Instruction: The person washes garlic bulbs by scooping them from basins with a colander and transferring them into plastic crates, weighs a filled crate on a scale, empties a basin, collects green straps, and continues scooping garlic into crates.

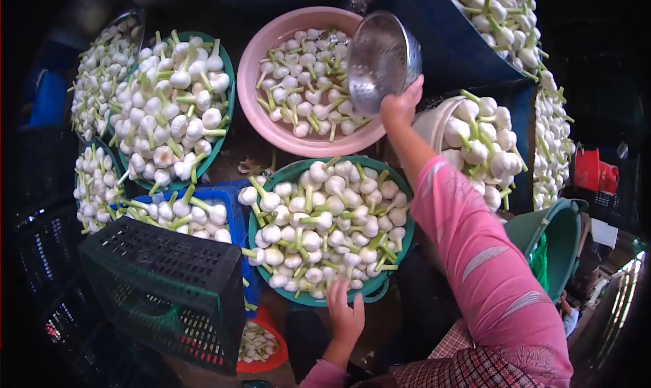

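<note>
My right hand (402,104) grips the rim of a metal bowl (377,62), which is tilted on its side over the right edge of a pink basin (254,106). Garlic bulbs (305,76) with short green stems lie in that basin. Nearer to me stands a green basin (407,242) heaped with more garlic (332,218). At its front edge my left hand (346,315) has its fingers spread, with the fingertips at the nearest bulbs and nothing held.
A black crate (169,279) stands tilted at the lower left, beside a blue crate (239,215) of garlic. Further garlic fills a green basin (227,130) at left and a white bucket (428,127) at right. A red basin (274,361) and green bucket (522,232) are nearby.
</note>
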Tool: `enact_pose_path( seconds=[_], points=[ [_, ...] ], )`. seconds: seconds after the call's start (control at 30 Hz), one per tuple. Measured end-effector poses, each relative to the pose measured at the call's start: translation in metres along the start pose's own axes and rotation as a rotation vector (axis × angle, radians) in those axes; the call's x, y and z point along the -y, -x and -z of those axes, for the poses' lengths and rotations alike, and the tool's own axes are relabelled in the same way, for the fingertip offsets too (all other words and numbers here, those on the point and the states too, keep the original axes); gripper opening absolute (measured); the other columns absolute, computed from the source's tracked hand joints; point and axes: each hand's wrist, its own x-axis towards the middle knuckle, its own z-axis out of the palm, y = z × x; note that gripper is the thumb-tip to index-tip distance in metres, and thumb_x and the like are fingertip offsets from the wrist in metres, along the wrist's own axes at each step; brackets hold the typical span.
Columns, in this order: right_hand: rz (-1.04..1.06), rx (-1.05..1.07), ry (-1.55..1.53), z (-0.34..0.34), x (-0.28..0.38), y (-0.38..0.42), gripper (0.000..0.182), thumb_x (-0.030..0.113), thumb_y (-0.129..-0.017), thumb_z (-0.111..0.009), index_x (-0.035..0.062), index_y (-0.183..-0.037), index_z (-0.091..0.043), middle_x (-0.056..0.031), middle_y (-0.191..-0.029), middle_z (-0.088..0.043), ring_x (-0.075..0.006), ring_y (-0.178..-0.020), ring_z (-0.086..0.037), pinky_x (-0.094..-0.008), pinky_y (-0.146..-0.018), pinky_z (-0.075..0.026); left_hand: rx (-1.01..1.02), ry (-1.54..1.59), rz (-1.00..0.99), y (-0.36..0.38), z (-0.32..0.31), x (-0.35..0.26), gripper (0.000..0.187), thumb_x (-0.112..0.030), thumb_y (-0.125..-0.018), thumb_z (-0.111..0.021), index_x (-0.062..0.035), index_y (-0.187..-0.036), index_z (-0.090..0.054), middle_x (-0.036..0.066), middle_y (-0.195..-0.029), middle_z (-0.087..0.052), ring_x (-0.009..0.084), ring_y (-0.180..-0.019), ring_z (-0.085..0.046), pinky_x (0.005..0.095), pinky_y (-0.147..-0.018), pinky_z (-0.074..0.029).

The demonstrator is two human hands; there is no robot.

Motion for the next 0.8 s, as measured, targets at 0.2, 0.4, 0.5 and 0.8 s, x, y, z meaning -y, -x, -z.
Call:
enact_pose_path(
  seconds=[0.2,0.4,0.5,0.8],
  points=[
    [0.666,0.023,0.348,-0.100,-0.051,-0.075,0.060,0.006,-0.071,-0.045,0.0170,-0.126,-0.024,-0.0195,-0.129,-0.025,-0.0350,-0.117,-0.027,-0.0380,-0.094,-0.029,0.039,0.055,0.485,0.011,-0.022,0.145,0.026,-0.009,-0.075,-0.051,-0.0024,-0.100,-0.051,0.016,-0.101,-0.050,0.0316,-0.094,-0.046,0.0376,-0.083,-0.037],
    [0.307,0.279,0.315,-0.140,-0.063,-0.083,0.064,0.005,-0.067,-0.045,0.0162,-0.126,-0.024,-0.0188,-0.111,-0.046,-0.0384,-0.090,-0.052,-0.0392,-0.075,-0.045,0.116,0.418,0.494,-0.023,-0.047,0.147,0.027,-0.007,-0.078,-0.050,-0.0010,-0.104,-0.049,0.014,-0.097,-0.053,0.0223,-0.091,-0.051,0.0293,-0.080,-0.039],
    [-0.122,0.402,0.090,-0.158,-0.093,-0.059,0.062,0.003,-0.066,-0.046,0.0098,-0.124,-0.025,-0.0183,-0.102,-0.051,-0.0306,-0.082,-0.056,-0.0359,-0.055,-0.051,0.140,0.884,0.746,-0.028,-0.055,0.142,0.023,-0.008,-0.082,-0.047,0.0024,-0.103,-0.048,0.011,-0.101,-0.053,0.0147,-0.095,-0.049,0.0247,-0.083,-0.037],
    [-1.097,0.509,-0.875,-0.241,-0.082,0.041,0.024,-0.003,-0.070,-0.041,-0.0042,-0.094,-0.041,-0.0180,-0.088,-0.049,-0.0335,-0.078,-0.055,-0.0466,-0.067,-0.050,0.123,1.022,0.865,-0.060,-0.047,0.125,0.023,-0.008,-0.084,-0.045,0.0043,-0.103,-0.047,0.009,-0.098,-0.053,0.0127,-0.091,-0.049,0.0237,-0.084,-0.036]
  ],
)
